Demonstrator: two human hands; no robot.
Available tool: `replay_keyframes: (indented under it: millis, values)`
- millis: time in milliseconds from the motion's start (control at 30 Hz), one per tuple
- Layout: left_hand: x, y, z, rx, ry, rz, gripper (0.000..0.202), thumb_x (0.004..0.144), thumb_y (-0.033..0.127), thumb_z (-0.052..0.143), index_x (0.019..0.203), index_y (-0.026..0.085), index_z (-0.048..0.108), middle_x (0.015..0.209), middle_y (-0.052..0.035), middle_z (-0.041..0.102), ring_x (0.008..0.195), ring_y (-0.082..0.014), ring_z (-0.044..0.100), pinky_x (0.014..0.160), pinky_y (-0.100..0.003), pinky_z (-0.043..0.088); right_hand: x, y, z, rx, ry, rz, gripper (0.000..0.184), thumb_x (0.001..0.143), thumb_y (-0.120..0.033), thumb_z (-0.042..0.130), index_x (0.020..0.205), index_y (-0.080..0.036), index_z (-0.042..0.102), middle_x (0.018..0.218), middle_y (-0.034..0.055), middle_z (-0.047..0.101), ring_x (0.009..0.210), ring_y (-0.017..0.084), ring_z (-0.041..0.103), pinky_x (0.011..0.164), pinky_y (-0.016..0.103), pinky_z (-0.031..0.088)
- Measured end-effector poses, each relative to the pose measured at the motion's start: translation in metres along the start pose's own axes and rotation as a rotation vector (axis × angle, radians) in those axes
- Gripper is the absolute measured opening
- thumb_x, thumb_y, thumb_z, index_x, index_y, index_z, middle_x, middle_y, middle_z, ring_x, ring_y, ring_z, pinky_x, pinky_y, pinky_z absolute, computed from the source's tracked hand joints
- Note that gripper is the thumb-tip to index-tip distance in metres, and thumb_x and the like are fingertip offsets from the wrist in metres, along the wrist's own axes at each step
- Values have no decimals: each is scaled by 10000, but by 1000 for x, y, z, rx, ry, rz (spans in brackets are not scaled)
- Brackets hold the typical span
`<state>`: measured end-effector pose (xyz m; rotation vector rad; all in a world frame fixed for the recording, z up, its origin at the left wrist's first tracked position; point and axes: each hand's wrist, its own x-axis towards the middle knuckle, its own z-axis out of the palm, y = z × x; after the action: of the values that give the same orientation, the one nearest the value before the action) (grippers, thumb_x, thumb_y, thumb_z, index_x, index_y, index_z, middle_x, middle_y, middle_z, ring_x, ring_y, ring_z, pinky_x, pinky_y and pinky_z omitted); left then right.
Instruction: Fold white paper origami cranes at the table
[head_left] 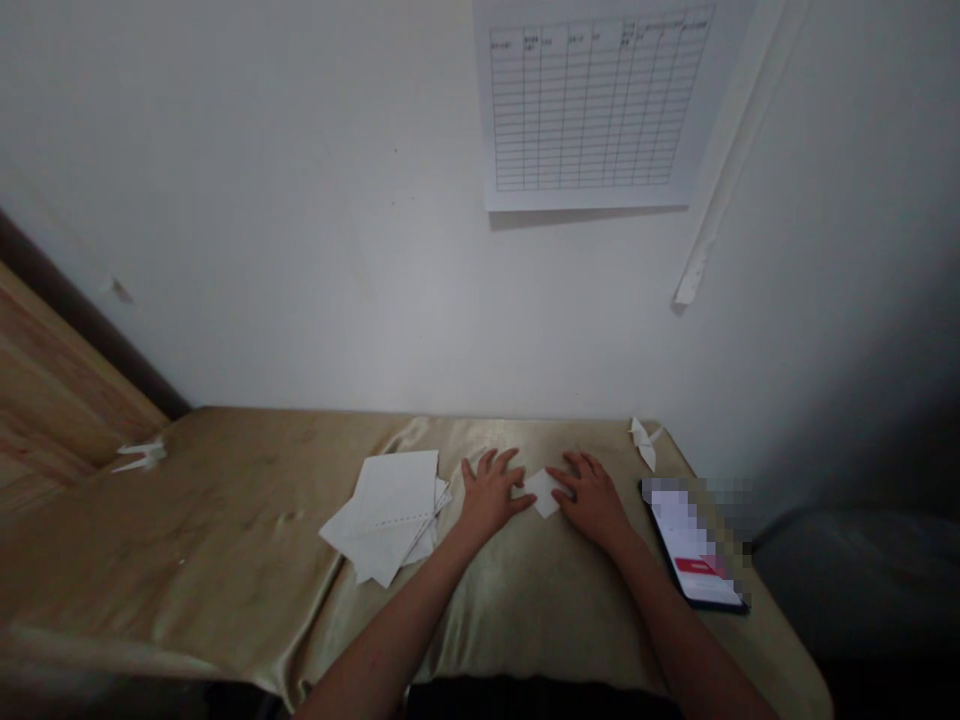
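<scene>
A small folded piece of white paper [545, 494], diamond-shaped, lies flat on the cloth-covered table between my hands. My left hand [491, 488] rests at its left side, fingers spread, with the thumb at the paper's left corner. On the other side, my right hand [589, 492] has its fingers apart, and the index finger and thumb touch the paper's right edge. Neither hand is wrapped round anything. Left of my left hand sits a loose stack of white paper sheets [397, 500], turned at different angles.
A phone [690, 550] with a lit screen lies right of my right forearm. Behind it stands a folded paper crane [643, 444]; another folded white paper piece [142, 456] is at the far left. The table's gold cloth [225, 540] has wrinkles. A printed chart [592, 110] hangs on the wall.
</scene>
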<state>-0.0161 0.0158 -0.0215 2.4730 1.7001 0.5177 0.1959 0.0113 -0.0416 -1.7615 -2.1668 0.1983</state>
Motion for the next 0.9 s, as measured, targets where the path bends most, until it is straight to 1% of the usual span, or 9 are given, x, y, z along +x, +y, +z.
replay_keyframes:
  millis: [133, 267, 400, 533, 600, 700, 800, 900]
  values:
    - [-3, -2, 2, -6, 29, 12, 244, 776, 463, 751, 928, 294, 663, 1504, 32, 454, 1399, -367, 307, 1092, -770, 84, -1, 1, -1, 11, -11, -15, 420, 908, -394, 527, 1325, -408, 573, 1516, 14, 405, 1428, 288, 265, 1153, 479, 241]
    - [-5, -4, 5, -1, 60, 18, 222, 781, 447, 748, 910, 287, 662, 1489, 32, 473, 1386, -369, 330, 1090, -772, 81, -2, 3, 0, 28, 23, -27, 413, 900, -416, 539, 1310, -411, 587, 1504, 25, 415, 1414, 291, 290, 1148, 480, 252]
    - [-8, -4, 6, 11, 83, 37, 194, 812, 423, 721, 939, 293, 652, 1492, 28, 474, 1377, -365, 343, 1080, -781, 87, -2, 4, 2, 47, 65, -39, 414, 886, -425, 565, 1296, -389, 605, 1479, 42, 441, 1381, 292, 333, 1133, 491, 274]
    - [-7, -2, 6, 24, 108, 40, 203, 847, 445, 675, 949, 270, 653, 1469, -16, 491, 1359, -352, 369, 1090, -774, 86, -2, 9, 4, 100, 110, -67, 384, 875, -427, 589, 1250, -366, 644, 1428, 45, 492, 1327, 281, 380, 1108, 483, 321]
    - [-6, 1, 5, 41, 126, 52, 255, 840, 475, 676, 974, 259, 654, 1433, -51, 516, 1345, -346, 385, 1104, -764, 67, -1, 12, 5, 142, 124, -91, 356, 863, -429, 613, 1205, -351, 676, 1404, 42, 515, 1301, 272, 398, 1099, 467, 342]
    - [-3, 5, 4, 64, 151, 59, 349, 814, 485, 704, 1067, 254, 641, 1372, -86, 549, 1317, -328, 418, 1126, -742, 44, 0, 17, 8, 184, 141, -109, 335, 835, -424, 659, 1150, -323, 708, 1389, 51, 529, 1291, 273, 402, 1090, 464, 358]
    - [-2, 7, 7, 63, 133, 80, 399, 838, 445, 685, 1205, 306, 608, 1414, -75, 508, 1329, -321, 405, 1128, -736, 69, 0, 18, 9, 175, 145, -105, 354, 826, -432, 673, 1155, -308, 708, 1387, 65, 528, 1288, 276, 405, 1090, 464, 362]
    - [-2, 5, 13, 71, 67, 114, 429, 889, 431, 619, 1312, 423, 549, 1529, -37, 389, 1369, -342, 355, 1100, -760, 98, -1, 15, 7, 119, 129, -98, 395, 857, -441, 631, 1233, -324, 664, 1393, 71, 515, 1285, 276, 410, 1091, 461, 360]
